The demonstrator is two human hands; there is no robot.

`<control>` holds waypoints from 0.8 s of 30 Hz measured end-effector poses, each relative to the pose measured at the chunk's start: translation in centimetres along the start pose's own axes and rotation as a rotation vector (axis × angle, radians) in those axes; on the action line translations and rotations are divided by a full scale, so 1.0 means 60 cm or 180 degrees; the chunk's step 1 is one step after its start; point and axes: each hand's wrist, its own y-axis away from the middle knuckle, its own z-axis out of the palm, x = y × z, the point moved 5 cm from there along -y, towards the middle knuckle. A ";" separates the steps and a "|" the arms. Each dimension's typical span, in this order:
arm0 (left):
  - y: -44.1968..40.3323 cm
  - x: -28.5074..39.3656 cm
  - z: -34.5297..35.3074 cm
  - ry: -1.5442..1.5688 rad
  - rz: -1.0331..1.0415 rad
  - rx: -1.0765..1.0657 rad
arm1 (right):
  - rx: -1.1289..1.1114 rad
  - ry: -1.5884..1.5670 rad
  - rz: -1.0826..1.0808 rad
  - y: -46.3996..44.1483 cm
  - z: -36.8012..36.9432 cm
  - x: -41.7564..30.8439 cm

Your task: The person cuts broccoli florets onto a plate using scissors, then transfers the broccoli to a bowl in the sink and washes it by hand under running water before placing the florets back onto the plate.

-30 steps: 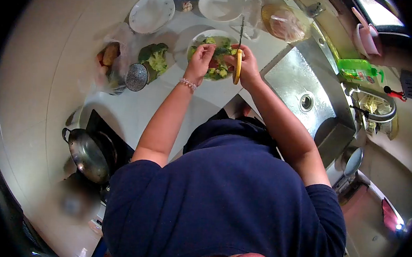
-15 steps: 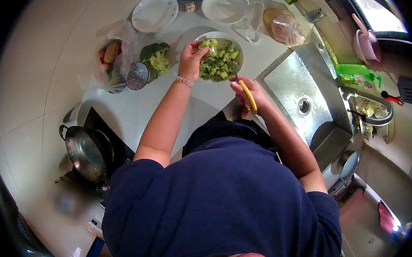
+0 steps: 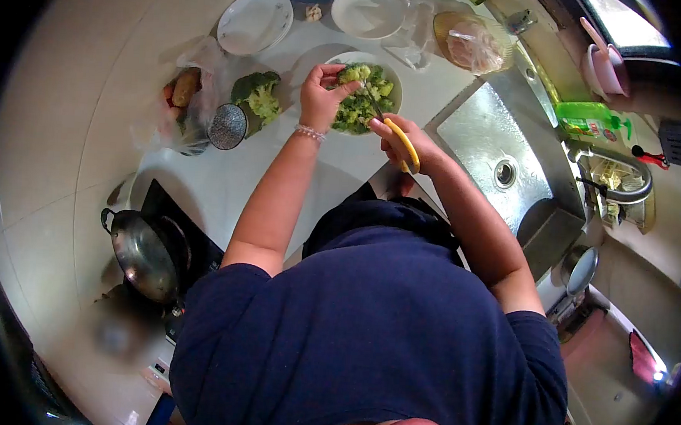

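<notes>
1. Pinching a broccoli piece between thumb and fingers, the left hand is at the left side of the white bowl, with the piece held above it.
2. Gripping the yellow handles of the scissors, the right hand is near the bowl's lower right edge. The blades point up and left, over the bowl, towards the broccoli piece; whether they touch it, I cannot tell.
3. Filling much of the bowl, cut broccoli lies below both hands.
4. Lying on the white counter to the left of the bowl is a larger head of broccoli, its stem end partly hidden by a speckled cup just beside it.
5. Sitting further left is a clear plastic bag with a potato showing inside.
6. Standing beyond the bowl are two white plates, one to the left and one to the right, with garlic between them.
7. Stretching to the right of the right hand is a metal sink, with a green soap bottle past its far side.
8. Resting at lower left, near the left elbow, is a wok.
</notes>
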 end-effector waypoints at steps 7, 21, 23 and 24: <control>0.001 0.002 0.002 -0.0128 -0.0151 0.0139 | -0.0030 -0.0116 0.0167 -0.001 -0.001 0.005; -0.012 -0.025 0.001 0.0007 -0.0543 0.0173 | 0.0257 -0.0248 0.0078 -0.035 0.007 0.028; -0.009 -0.034 0.002 0.0413 -0.0893 0.0278 | 0.0139 -0.0436 0.0092 -0.043 0.010 0.029; -0.006 -0.035 0.006 0.0337 -0.0905 0.0237 | 0.0075 -0.0532 0.0099 -0.047 0.014 0.027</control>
